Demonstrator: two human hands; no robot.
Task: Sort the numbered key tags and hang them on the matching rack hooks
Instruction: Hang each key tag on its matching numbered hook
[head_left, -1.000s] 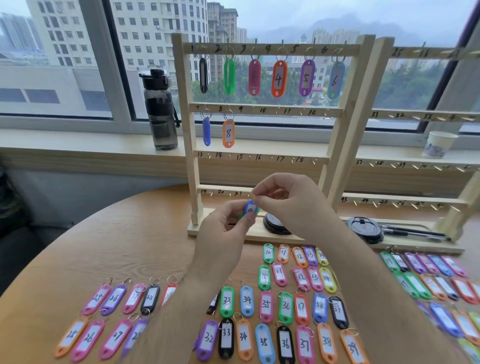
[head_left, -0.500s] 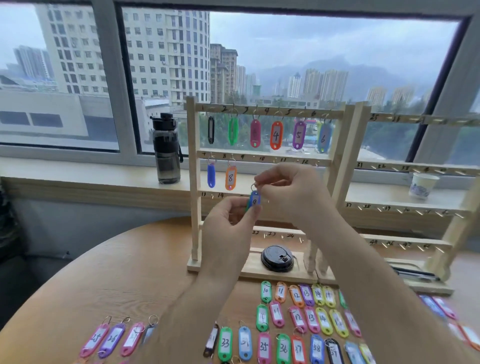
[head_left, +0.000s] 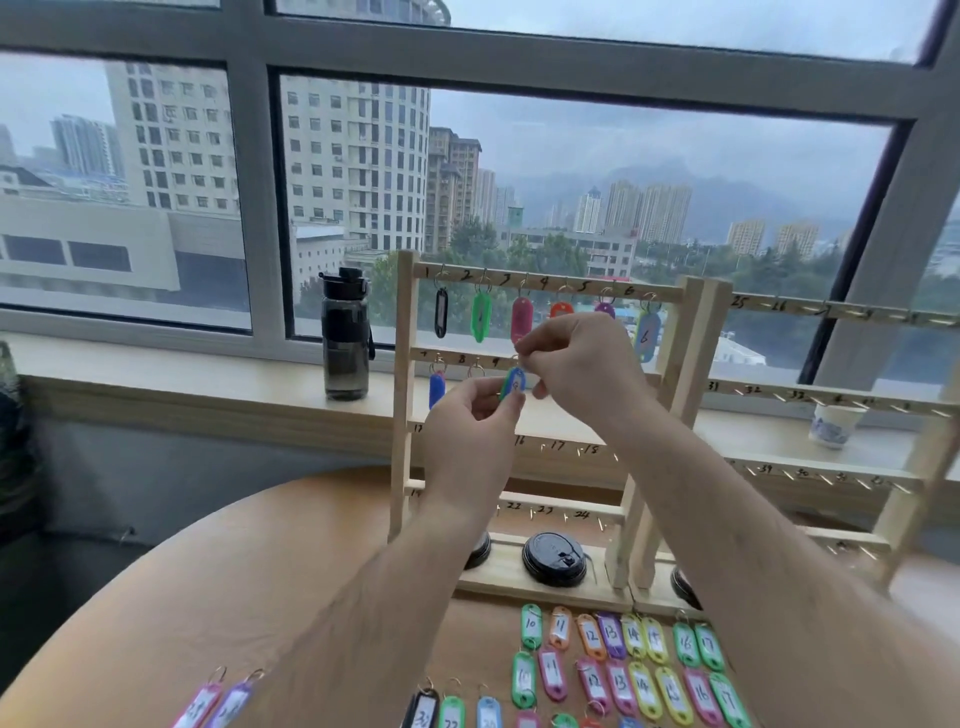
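A blue key tag (head_left: 515, 382) marked 9 is held up at the second bar of the left wooden rack (head_left: 404, 395), near the hook labelled 9. My left hand (head_left: 470, 431) pinches the tag's lower end. My right hand (head_left: 579, 364) pinches its metal ring at the top. The top bar carries tags 1 to 6; my right hand hides parts of tags 4 and 5. A blue tag (head_left: 437, 389) hangs on hook 7, and my left hand covers the tag on hook 8. Rows of coloured numbered tags (head_left: 613, 660) lie on the round wooden table (head_left: 234, 597).
A second rack (head_left: 831, 400) numbered from 25 stands to the right, with bare hooks. A dark water bottle (head_left: 345, 335) and a paper cup (head_left: 834, 425) sit on the windowsill. Black lids (head_left: 554, 560) rest on the rack base. More tags (head_left: 218, 701) lie at the lower left.
Both hands have carried the blue tag upward from near the rack's lower bars to the second bar. The view has tilted up, so fewer table tags show.
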